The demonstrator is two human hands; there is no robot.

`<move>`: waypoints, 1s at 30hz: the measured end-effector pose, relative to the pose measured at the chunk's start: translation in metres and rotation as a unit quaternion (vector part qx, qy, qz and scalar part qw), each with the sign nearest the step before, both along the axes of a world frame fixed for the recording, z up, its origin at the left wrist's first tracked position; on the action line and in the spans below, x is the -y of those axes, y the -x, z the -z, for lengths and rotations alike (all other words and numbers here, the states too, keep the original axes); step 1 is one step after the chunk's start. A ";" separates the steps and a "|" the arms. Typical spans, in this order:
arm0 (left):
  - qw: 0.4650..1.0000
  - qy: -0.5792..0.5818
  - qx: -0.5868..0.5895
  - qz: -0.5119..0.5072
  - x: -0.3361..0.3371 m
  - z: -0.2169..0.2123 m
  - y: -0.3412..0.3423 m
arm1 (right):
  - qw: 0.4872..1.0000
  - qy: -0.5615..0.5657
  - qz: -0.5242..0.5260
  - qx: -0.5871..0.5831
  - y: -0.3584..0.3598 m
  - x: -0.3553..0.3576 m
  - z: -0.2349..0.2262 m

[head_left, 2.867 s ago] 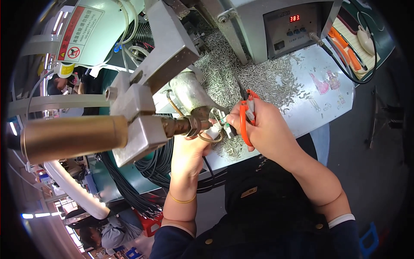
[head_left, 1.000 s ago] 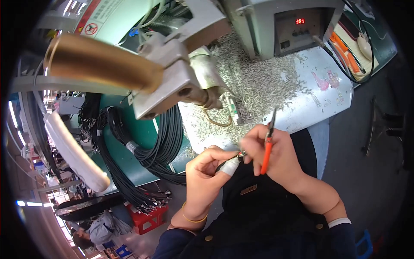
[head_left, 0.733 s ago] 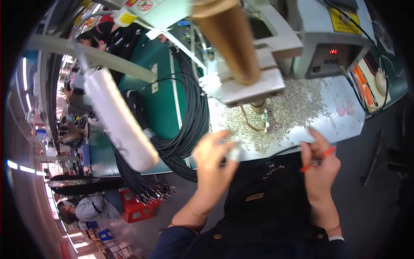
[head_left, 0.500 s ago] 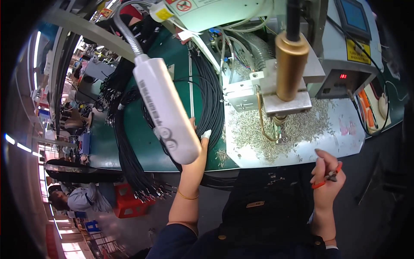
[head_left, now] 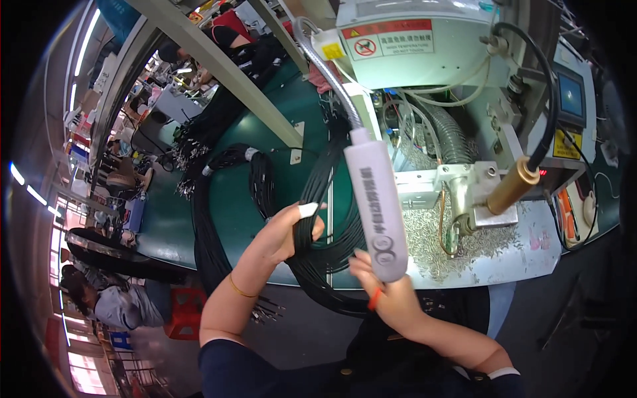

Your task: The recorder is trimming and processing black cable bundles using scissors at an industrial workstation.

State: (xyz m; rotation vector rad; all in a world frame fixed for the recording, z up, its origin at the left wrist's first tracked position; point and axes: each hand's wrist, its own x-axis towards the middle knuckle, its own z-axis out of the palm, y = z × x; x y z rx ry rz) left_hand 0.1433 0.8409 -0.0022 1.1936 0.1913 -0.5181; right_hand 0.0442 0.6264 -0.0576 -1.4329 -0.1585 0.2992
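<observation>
My left hand (head_left: 282, 232) is closed round a thick bundle of black cables (head_left: 325, 176), near the table's front edge. A white covering wraps a finger or thumb of that hand. To its right, my right hand (head_left: 395, 305) sits beside the lower loop of the bundle. The end of a white lamp (head_left: 378, 212) on a flexible neck hides part of this hand. A red handle (head_left: 375, 299) shows at its palm, belonging to the small red-handled pliers; their jaws are out of sight.
A bench machine with a brass-coloured cylinder (head_left: 512, 186) stands at the right, above a white plate (head_left: 537, 245) strewn with small metal bits. More black cable bundles (head_left: 212, 232) hang over the green table's (head_left: 172, 225) front edge. Other people sit at the left, near a red stool (head_left: 184, 315).
My left hand has closed round the cables and lifted part of the bundle. My right hand has swung left from the plate's front edge towards it, with the pliers. The view has shifted.
</observation>
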 end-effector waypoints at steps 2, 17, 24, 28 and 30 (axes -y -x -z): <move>0.998 -0.022 -0.036 0.048 0.011 -0.003 -0.010 | 0.998 -0.057 0.004 -0.006 -0.023 -0.038 0.014; 0.974 0.111 -0.199 0.013 0.056 0.033 -0.167 | 0.984 0.152 -0.015 -0.089 -0.062 -0.084 -0.004; 0.944 0.271 -0.044 0.181 0.000 -0.064 -0.088 | 0.992 0.039 0.069 0.098 -0.053 -0.074 0.009; 0.994 -0.082 0.036 -0.058 0.025 -0.085 -0.067 | 0.975 -0.145 0.156 0.062 -0.054 -0.079 0.008; 0.962 -0.211 0.167 0.035 0.019 -0.055 -0.096 | 0.968 -0.145 0.180 0.100 -0.046 -0.081 0.012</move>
